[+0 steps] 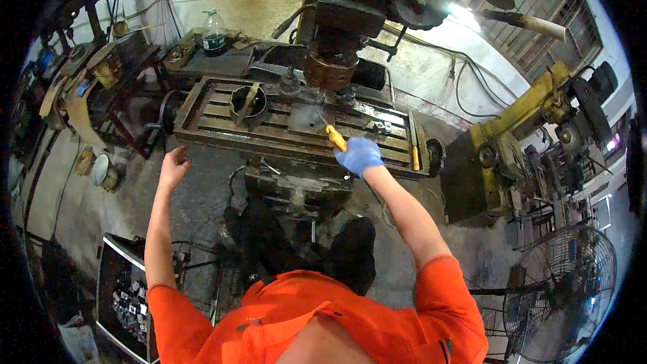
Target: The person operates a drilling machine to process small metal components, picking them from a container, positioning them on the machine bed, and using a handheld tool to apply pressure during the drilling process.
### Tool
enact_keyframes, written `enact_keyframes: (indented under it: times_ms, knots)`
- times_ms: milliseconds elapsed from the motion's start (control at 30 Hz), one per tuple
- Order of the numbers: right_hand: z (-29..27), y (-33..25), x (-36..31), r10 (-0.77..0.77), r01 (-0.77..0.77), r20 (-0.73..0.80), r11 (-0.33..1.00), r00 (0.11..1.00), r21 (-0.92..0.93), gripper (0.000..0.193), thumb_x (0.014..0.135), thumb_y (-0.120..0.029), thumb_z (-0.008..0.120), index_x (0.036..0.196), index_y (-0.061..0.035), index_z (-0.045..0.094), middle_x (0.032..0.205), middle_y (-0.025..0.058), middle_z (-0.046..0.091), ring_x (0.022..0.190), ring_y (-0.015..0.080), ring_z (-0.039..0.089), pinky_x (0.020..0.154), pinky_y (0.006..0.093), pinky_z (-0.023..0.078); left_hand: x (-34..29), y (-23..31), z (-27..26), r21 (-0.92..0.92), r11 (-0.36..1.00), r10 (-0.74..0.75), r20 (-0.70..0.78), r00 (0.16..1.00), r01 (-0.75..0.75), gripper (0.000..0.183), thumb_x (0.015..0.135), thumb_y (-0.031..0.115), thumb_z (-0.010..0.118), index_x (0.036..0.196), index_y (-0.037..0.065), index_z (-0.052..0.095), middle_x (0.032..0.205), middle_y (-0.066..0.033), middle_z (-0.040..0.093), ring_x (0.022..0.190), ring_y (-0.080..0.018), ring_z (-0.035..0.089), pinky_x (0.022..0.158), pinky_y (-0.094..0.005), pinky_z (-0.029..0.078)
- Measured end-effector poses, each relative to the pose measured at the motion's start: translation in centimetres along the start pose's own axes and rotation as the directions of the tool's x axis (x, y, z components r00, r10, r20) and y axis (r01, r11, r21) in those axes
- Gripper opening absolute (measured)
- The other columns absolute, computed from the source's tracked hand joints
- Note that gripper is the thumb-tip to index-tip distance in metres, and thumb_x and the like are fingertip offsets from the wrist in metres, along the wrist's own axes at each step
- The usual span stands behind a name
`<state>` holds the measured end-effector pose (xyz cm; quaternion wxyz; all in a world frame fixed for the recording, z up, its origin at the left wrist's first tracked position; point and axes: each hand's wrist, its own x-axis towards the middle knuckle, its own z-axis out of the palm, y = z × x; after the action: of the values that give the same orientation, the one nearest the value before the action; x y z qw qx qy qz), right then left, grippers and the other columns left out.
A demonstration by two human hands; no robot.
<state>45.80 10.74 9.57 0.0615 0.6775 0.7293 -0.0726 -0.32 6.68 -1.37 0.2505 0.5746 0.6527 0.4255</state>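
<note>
My right hand [358, 156], in a blue glove, is closed around a tool with a yellow handle [335, 137] and a thin shaft. The tool slants up and left, its end near a grey metal block [307, 120] on the slotted machine table [276, 139]. Its tip is too blurred to name its kind. Above the block hangs the milling machine's spindle head [331, 67]. My left hand [176, 166] is bare, its fingers loosely bent and apart with nothing seen in them. It hovers off the table's front left corner, near a crank wheel [164, 113].
On the table sit a round black pan [249, 104] with a brush-like stick across it, and another yellow-handled tool [415, 158] at the right end. A bottle [213, 35] stands behind. A floor fan [561, 294] is at lower right, a bin of metal parts [131, 307] at lower left.
</note>
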Motion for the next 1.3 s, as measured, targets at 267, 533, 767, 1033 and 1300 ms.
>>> enact_keyframes:
  times_ms: [267,533,767,1033,1300]
  knots:
    - [0.1,-0.8,5.7,0.065,-0.049,-0.110,0.988,0.992,0.143,0.040,0.068,-0.035,0.054,0.084,-0.0001,0.064,0.084,0.0223,0.061,0.082,0.0349,0.060,0.072,0.0398,0.047,-1.4,1.0,-2.2,0.127,0.988,-0.100,0.044,0.994,0.093,0.039,0.069,0.005,0.056,0.107,-0.003,0.055,0.083,-0.0133,0.062,0.078,-0.0181,0.060,0.070,-0.0293,0.046]
    - [-0.9,-4.7,-8.8,-0.345,0.253,0.368,0.927,0.863,0.276,0.042,0.073,-0.043,0.060,0.077,-0.0008,0.061,0.069,0.0204,0.059,0.067,0.0356,0.059,0.060,0.0408,0.044,-5.9,0.6,1.6,-0.126,0.978,-0.147,0.160,0.976,0.168,0.033,0.077,0.023,0.062,0.096,-0.004,0.060,0.083,-0.0107,0.061,0.067,-0.0156,0.059,0.059,-0.0306,0.048]
    - [4.8,-11.4,-10.4,-0.527,0.353,0.181,0.749,0.830,0.561,0.034,0.072,-0.031,0.066,0.070,0.0025,0.059,0.049,0.0080,0.050,0.047,0.0133,0.048,0.046,0.0314,0.038,-8.4,2.4,6.8,-0.808,0.462,-0.352,0.211,0.912,0.366,0.025,0.080,0.008,0.055,0.102,-0.003,0.054,0.068,-0.0055,0.054,0.062,-0.0139,0.061,0.054,-0.0239,0.047]
    - [3.8,-12.7,-11.5,-0.695,0.455,0.207,0.636,0.688,0.624,0.030,0.072,-0.028,0.068,0.073,0.0005,0.060,0.054,0.0049,0.051,0.048,0.0118,0.044,0.047,0.0301,0.037,-15.5,4.2,-4.9,-0.572,0.784,-0.276,0.030,0.961,0.243,0.037,0.075,0.007,0.058,0.110,-0.001,0.053,0.086,-0.0094,0.062,0.077,-0.0144,0.060,0.066,-0.0252,0.049]
    - [5.1,-8.3,-11.6,-0.610,0.328,0.198,0.638,0.767,0.696,0.027,0.071,-0.025,0.070,0.073,-0.0003,0.058,0.055,0.0055,0.049,0.052,0.0121,0.040,0.049,0.0304,0.038,-28.2,-7.4,-19.9,0.602,0.517,-0.339,-0.509,0.791,0.609,0.029,0.067,0.012,0.059,0.096,0.005,0.060,0.095,-0.0161,0.060,0.087,-0.0293,0.059,0.074,-0.0395,0.048]
